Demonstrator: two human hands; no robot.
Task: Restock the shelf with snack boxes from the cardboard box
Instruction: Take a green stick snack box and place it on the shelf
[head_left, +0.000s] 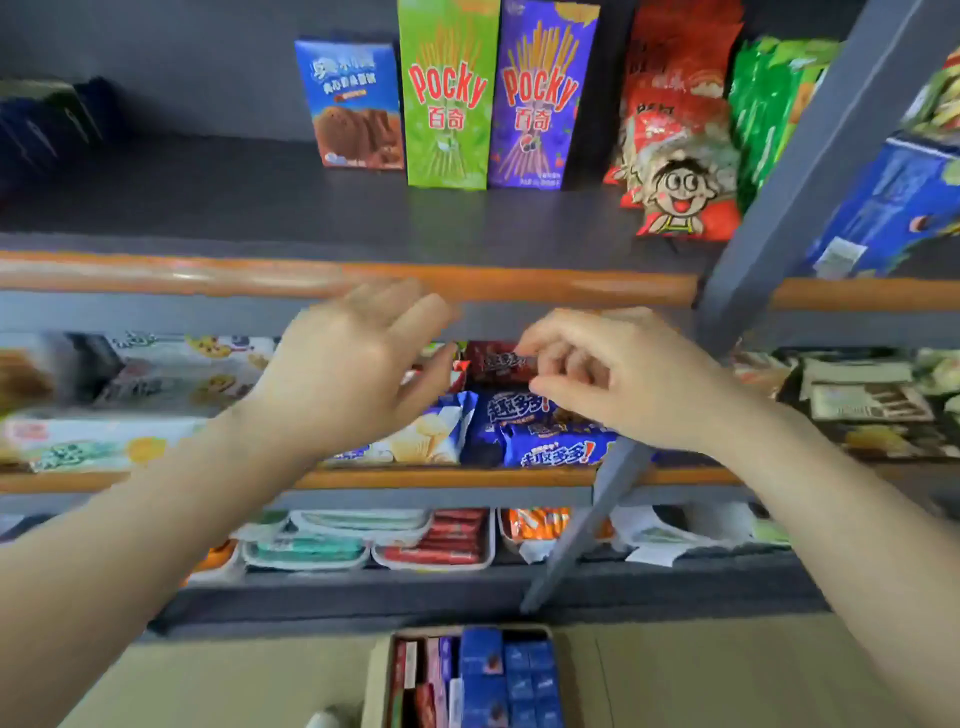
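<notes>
While both hands, left hand (358, 358) spread and right hand (613, 374) loosely curled, are hovering empty at frame centre, the cardboard box (467, 680) is waiting at the bottom, risking careless reaches toppling the upright Pocky boxes (447, 98).

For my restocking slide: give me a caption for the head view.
Both empty hands, left and right, raised before snack shelves; cardboard box of snack boxes below.

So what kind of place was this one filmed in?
Probably a small shop or snack aisle: tiered shelves of packaged snacks, Pocky boxes standing face out, and an open cardboard box of stock on the floor.
</notes>
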